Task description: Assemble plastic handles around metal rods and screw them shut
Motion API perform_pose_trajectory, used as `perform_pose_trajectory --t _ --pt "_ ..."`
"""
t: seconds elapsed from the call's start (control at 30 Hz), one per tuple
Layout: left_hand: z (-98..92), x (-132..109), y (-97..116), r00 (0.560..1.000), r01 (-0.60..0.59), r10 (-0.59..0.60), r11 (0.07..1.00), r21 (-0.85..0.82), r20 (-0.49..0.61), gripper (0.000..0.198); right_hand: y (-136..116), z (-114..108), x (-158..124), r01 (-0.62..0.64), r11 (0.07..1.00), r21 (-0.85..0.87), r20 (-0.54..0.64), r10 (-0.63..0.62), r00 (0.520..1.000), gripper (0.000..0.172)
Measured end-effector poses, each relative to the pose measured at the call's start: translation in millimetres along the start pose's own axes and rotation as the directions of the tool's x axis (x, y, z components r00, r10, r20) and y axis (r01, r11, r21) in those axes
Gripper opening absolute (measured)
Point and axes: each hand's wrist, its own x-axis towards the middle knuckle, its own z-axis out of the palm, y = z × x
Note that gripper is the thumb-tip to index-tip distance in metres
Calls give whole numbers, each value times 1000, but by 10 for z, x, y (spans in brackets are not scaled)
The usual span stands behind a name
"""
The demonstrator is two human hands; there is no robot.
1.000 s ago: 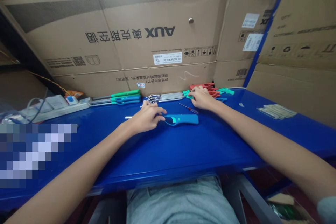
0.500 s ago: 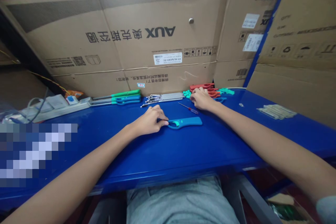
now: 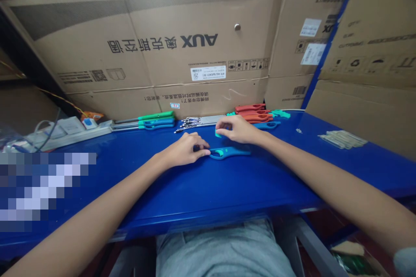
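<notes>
My left hand (image 3: 186, 149) pinches the narrow end of a blue lighter handle (image 3: 238, 151), which lies on the blue table with a green piece in its loop. Just above it, my right hand (image 3: 238, 129) is closed in a pinch on a small green plastic piece (image 3: 218, 133). Behind the right hand are red and orange lighter handles (image 3: 256, 118) and another blue handle (image 3: 268, 125). Silver metal rods (image 3: 208, 120) with wire ends lie in a row at the back. The small screwdriver is hidden by my right hand.
Green and blue lighters (image 3: 157, 122) with metal rods lie back left, near a white power strip (image 3: 78, 135). More green pieces (image 3: 281, 114) lie at the back right. Clear thin parts (image 3: 342, 139) are piled farther right. Cardboard (image 3: 156, 17) walls the back.
My right hand has come away from the pile at the back, moving left and nearer with a green piece. The left hand stays on the blue handle.
</notes>
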Motion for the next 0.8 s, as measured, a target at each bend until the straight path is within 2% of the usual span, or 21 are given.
perform_pose_trajectory --t 0.1,0.23,0.4,0.53,0.6,0.8 --pt "-7 -19 -10 998 44 -44 999 6 -36 35 -109 89 -17 9 990 139 45 -16 999 12" --pt "-15 -29 23 992 12 -5 999 52 -127 33 -128 159 -16 -26 964 263 91 2 996 13" --pt "-20 -16 75 974 -38 55 996 82 -220 28 -147 158 -11 -66 946 318 82 42 996 13" --pt "-19 -12 46 956 -20 46 996 90 -290 29 -159 159 -19 -78 946 315 116 43 992 14" --pt "-24 -11 29 956 -14 43 995 98 -291 28 -148 159 -23 -78 955 285 154 35 987 17" --pt "-71 -10 -31 985 80 -60 989 121 -161 33 -147 126 -55 -17 997 70 207 2 978 26"
